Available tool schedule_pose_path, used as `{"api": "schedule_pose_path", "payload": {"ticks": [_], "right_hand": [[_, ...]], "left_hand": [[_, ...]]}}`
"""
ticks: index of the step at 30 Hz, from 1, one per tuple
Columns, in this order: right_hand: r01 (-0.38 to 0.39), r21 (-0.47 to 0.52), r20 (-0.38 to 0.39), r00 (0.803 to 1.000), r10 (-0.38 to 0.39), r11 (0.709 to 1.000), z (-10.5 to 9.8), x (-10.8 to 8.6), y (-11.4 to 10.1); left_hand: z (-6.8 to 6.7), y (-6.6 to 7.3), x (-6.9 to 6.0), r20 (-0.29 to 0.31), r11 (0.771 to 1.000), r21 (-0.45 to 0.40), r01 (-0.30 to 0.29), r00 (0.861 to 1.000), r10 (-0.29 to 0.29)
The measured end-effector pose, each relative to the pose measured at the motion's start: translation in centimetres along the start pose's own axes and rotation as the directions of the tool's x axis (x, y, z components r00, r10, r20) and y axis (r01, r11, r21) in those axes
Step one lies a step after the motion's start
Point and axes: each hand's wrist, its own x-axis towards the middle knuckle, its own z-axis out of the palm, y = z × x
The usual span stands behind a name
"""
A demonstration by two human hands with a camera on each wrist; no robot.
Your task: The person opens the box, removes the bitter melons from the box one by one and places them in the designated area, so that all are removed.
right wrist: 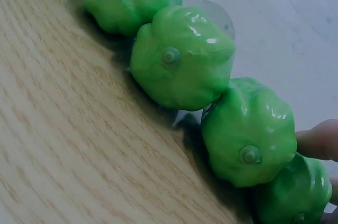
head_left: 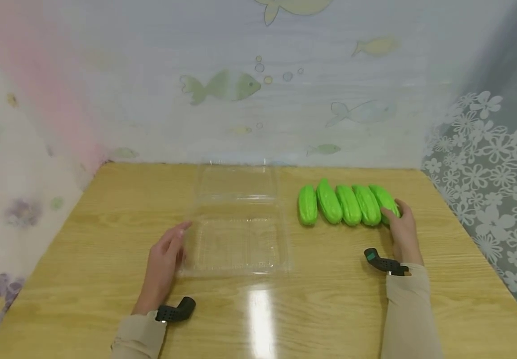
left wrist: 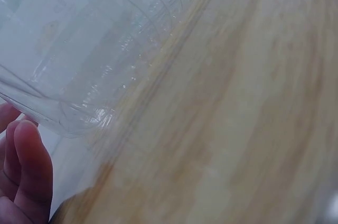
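Observation:
A row of several glossy green bitter melons (head_left: 329, 203) lies on the table at the right. My right hand (head_left: 404, 230) grips the rightmost bitter melon (head_left: 380, 197), thumb on its near side and fingers round the far side. Part of that hand shows at the right edge of the right wrist view, beside the ridged bitter melons (right wrist: 248, 129). Left of the row stands a clear plastic box (head_left: 236, 244) with its hinged lid (head_left: 240, 182) folded back. My left hand (head_left: 163, 259) rests at the box's left edge, its fingertips (left wrist: 33, 147) by the rim in the left wrist view.
The wooden table (head_left: 330, 299) reaches back to a wall (head_left: 150, 89) with painted fish. A flower-patterned panel (head_left: 500, 189) stands along the right side. A black wrist camera (head_left: 175, 310) is strapped to the left wrist, another camera (head_left: 384, 262) to the right.

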Motion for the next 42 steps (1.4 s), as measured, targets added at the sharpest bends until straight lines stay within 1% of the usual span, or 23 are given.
{"api": "schedule_pose_path", "payload": {"ticks": [4,8,12,16,21,24,26,28,32,35,38,40,42], "right_hand": [[0.011,0.003,0.002,1.0,-0.011,1.0,-0.1,0.1,-0.3],[0.003,0.015,-0.014,1.0,-0.003,1.0,0.0,0.1,-0.3],[0.013,0.036,-0.022,1.0,-0.013,0.999,0.1,0.1,0.0],[0.054,0.054,-0.016,0.998,-0.053,0.997,0.1,0.1,0.3],[0.092,0.071,-0.01,0.996,-0.092,0.993,-0.3,-0.1,0.6],[0.085,0.1,-0.023,0.996,-0.083,0.991,-0.5,-0.4,0.6],[0.08,0.113,-0.038,0.996,-0.077,0.99,-0.6,-0.7,0.6],[0.078,0.126,-0.042,0.996,-0.073,0.989,-0.6,-0.9,0.7],[0.081,0.13,-0.038,0.996,-0.076,0.988,-0.3,-1.4,0.8],[0.076,0.122,-0.023,0.997,-0.074,0.99,-0.1,-1.8,1.0],[0.091,0.081,-0.023,0.996,-0.09,0.993,-0.3,-2.3,0.6],[0.114,0.042,-0.045,0.993,-0.112,0.993,-0.6,-2.7,-0.4],[0.145,-0.022,-0.062,0.987,-0.146,0.989,-0.9,-3.3,-1.7]], "left_hand": [[0.2,0.1,0.5,-0.01,1.0,0.009,-0.02,1.0,0.02],[0.3,-0.1,0.6,-0.006,1.0,0.005,-0.006,1.0,0.006],[0.4,-0.2,0.2,-0.02,1.0,-0.005,0.023,1.0,-0.023],[0.5,-0.3,-0.3,-0.034,0.999,-0.02,0.045,0.998,-0.045],[0.7,-0.3,-0.6,-0.052,0.998,-0.032,0.058,0.997,-0.06],[0.8,-0.3,-0.7,-0.054,0.997,-0.042,0.067,0.996,-0.069],[0.9,-0.4,-0.8,-0.049,0.997,-0.031,0.069,0.996,-0.07],[0.8,-0.5,-0.8,-0.058,0.998,-0.011,0.067,0.996,-0.067],[0.7,-0.7,-0.3,-0.079,0.998,0.005,0.055,0.995,-0.054],[0.6,-0.7,-0.1,-0.084,0.998,-0.002,0.069,0.994,-0.069],[0.7,-0.7,-0.1,-0.099,0.994,-0.03,0.102,0.99,-0.104],[0.8,-0.4,-0.1,-0.114,0.991,-0.067,0.114,0.986,-0.121],[1.0,0.2,-0.2,-0.12,0.985,-0.129,0.117,0.984,-0.132]]}}
